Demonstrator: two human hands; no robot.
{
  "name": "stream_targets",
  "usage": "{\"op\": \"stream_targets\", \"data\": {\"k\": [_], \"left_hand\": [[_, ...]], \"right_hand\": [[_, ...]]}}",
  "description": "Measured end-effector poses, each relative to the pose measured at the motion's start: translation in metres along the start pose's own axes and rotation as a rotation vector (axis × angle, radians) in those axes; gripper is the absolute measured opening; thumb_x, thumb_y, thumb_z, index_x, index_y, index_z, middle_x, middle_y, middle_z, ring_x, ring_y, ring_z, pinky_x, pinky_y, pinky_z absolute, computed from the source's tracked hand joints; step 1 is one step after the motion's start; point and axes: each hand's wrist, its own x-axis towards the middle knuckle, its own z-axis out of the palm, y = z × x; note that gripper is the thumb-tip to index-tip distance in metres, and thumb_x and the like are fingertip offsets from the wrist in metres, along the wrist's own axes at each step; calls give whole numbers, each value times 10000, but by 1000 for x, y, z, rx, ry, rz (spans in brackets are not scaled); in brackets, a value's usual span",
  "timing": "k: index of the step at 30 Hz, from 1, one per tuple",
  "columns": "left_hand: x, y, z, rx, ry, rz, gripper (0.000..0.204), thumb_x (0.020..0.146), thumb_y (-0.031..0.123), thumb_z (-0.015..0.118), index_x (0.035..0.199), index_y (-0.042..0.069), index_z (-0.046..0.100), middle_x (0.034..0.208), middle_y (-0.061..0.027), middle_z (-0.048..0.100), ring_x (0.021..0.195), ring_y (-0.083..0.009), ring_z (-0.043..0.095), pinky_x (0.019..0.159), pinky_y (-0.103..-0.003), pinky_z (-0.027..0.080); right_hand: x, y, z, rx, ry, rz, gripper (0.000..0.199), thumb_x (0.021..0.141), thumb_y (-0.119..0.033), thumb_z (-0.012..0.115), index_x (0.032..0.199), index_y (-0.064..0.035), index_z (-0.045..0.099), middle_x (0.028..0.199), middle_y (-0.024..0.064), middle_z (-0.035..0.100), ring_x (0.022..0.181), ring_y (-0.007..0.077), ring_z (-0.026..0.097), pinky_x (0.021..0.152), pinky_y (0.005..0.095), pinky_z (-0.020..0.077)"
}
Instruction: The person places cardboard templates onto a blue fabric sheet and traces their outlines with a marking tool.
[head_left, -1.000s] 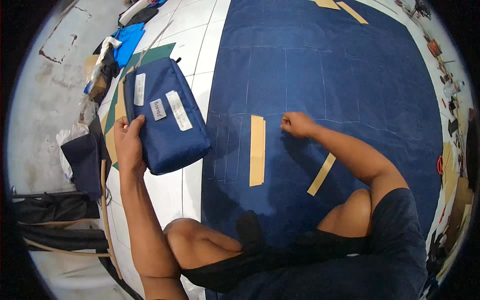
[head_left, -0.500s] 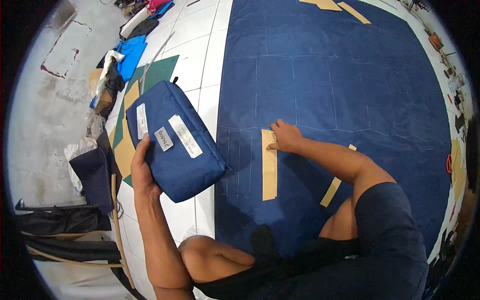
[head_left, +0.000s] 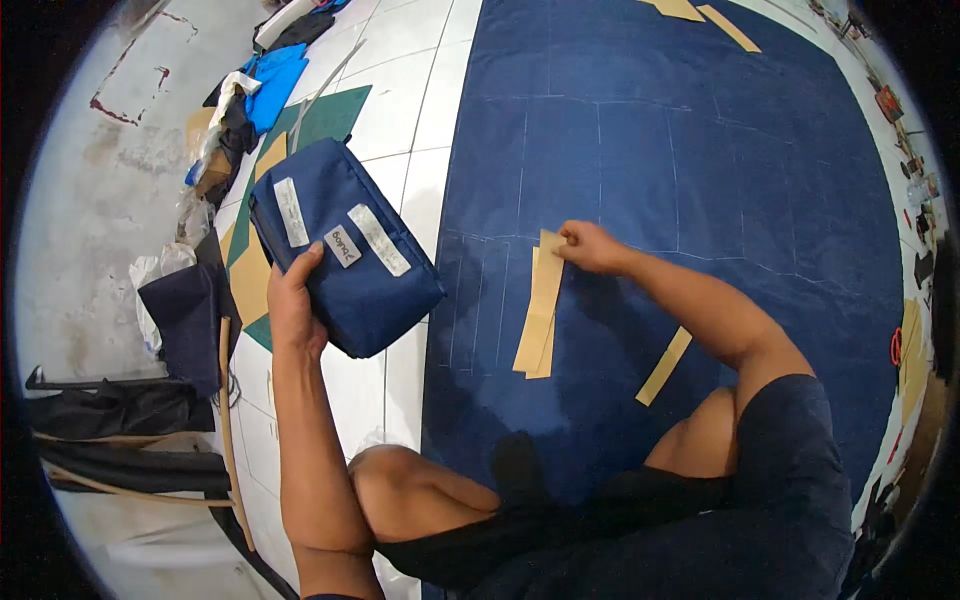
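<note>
My left hand [head_left: 300, 295] grips a navy fabric pouch [head_left: 335, 290] by its near edge, thumb on the front. The pouch is boxy, with a small grey label and two white strips on its face. My right hand [head_left: 592, 247] pinches the far end of a tan cardboard strip [head_left: 541, 305]. That strip is tilted over another tan strip [head_left: 540, 365], which lies on the dark blue cloth [head_left: 560, 150]. Thin white lines form boxes and narrow columns on this cloth.
A separate tan strip [head_left: 663, 368] lies right of my right hand's pair. To the left are a green cutting mat [head_left: 335, 115], a wooden stick [head_left: 228, 400] and heaped fabrics [head_left: 270, 85]. Red-handled scissors [head_left: 895, 346] rest at the cloth's right edge.
My right hand has lifted and turned the upper tan strip, fanning it off the one beneath. The pouch in my left hand has shifted slightly up and tilted.
</note>
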Motion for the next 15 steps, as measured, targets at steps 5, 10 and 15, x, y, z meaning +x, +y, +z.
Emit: {"op": "stream_targets", "data": {"k": [5,10,15], "left_hand": [[-9,-3,12,86,97,177,518,865,126,691,1305,-47,480,1201,-173,621,1057,-273,632,964,-383,493],[-15,-2,16,50,159,259,486,899,98,677,1311,-50,466,1238,-177,604,1080,-275,622,964,-379,497],[-22,3,26,51,117,265,534,893,122,695,1344,-33,455,1279,-197,582,1117,-310,608,984,-418,486]], "right_hand": [[-15,24,-25,312,-19,70,286,974,-295,587,1053,-23,629,917,40,646,733,107,605,671,266,483],[-37,15,-43,418,-3,106,291,995,-331,540,1100,-62,579,1005,54,645,731,115,642,557,252,419],[-58,2,-75,577,125,182,269,995,-356,523,1083,-102,540,996,59,663,693,105,669,427,222,292]]}}
